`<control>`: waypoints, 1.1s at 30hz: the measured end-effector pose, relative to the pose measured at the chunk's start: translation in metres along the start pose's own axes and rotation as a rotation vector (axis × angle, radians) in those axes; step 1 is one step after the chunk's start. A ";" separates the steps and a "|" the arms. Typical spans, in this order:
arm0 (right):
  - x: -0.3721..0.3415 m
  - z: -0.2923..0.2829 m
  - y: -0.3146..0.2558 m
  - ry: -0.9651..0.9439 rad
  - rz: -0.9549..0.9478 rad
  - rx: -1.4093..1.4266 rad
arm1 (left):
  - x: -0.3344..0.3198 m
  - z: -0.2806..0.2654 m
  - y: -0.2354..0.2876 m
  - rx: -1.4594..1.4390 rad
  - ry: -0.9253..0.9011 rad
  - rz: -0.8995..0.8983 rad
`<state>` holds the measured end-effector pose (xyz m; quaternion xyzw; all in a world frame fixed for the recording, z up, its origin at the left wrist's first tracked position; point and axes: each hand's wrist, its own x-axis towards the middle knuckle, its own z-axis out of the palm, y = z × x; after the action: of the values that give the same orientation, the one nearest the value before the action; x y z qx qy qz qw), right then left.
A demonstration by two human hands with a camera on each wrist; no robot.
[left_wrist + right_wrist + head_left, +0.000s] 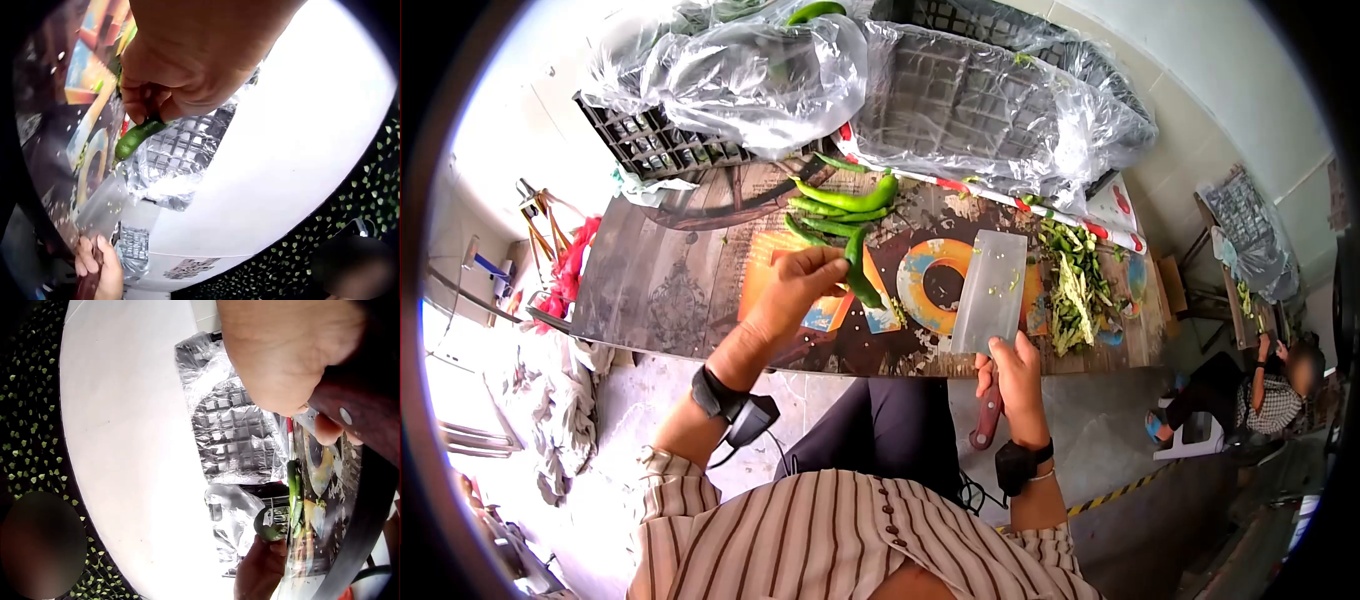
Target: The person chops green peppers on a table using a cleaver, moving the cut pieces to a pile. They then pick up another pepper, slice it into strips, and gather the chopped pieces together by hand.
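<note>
My left hand (798,285) pinches a green pepper (857,268) by its upper part, held just above the table; the left wrist view shows the pepper (139,139) below the fingertips. My right hand (1018,385) grips the red-brown handle (987,412) of a cleaver, its broad blade (992,290) over the table, with small green bits on it. Several whole green peppers (850,200) lie behind my left hand. To the right of the blade is a pile of sliced green pepper (1075,290).
Behind the peppers stand a black crate (650,140) with clear plastic and a plastic-lined crate (970,100). The table's near edge (700,355) runs before my body. Pepper bits lie at the table's middle. A person (1270,400) sits at the far right.
</note>
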<state>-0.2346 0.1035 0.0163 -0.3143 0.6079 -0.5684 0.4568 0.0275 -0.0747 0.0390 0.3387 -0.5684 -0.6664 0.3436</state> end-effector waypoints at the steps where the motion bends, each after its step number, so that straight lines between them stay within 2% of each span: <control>1: -0.001 0.000 0.000 0.002 -0.004 0.001 | -0.002 0.005 -0.010 -0.085 0.004 -0.056; 7: -0.001 0.001 -0.003 0.000 0.004 -0.004 | -0.012 0.023 -0.021 -0.202 0.008 -0.220; 10: -0.001 0.000 -0.001 -0.007 0.000 -0.001 | -0.009 0.028 -0.030 -0.328 0.028 -0.161; 14: -0.001 0.001 -0.001 0.007 0.005 0.003 | -0.015 0.024 -0.022 -0.347 0.028 -0.184; 16: 0.000 0.000 -0.001 0.009 0.009 0.000 | -0.013 0.019 -0.024 -0.182 -0.018 -0.054; 17: 0.000 0.000 -0.001 0.010 0.013 -0.003 | -0.013 0.021 -0.026 -0.184 -0.018 -0.054; 19: -0.001 0.001 -0.001 0.012 0.014 -0.005 | -0.016 0.031 -0.018 -0.062 0.116 0.144; 20: -0.001 0.001 -0.002 0.013 0.013 -0.005 | -0.017 0.031 -0.014 -0.063 0.116 0.145; 22: 0.000 0.000 -0.001 0.011 0.013 -0.009 | -0.016 0.028 -0.007 0.285 0.191 0.288; 23: 0.000 -0.001 0.000 0.010 0.015 -0.012 | -0.010 0.022 -0.014 0.264 0.198 0.311; 24: -0.001 0.000 -0.001 0.011 0.014 -0.012 | -0.014 0.022 0.001 0.423 0.271 0.320; 28: -0.003 0.002 -0.003 0.038 0.034 -0.013 | -0.006 0.006 0.022 0.432 0.289 0.324; 33: -0.006 0.004 -0.007 0.066 0.052 -0.041 | 0.028 -0.025 0.011 0.235 0.252 0.250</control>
<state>-0.2296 0.1059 0.0242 -0.2886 0.6422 -0.5537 0.4447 0.0345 -0.1125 0.0449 0.3838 -0.6322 -0.5002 0.4503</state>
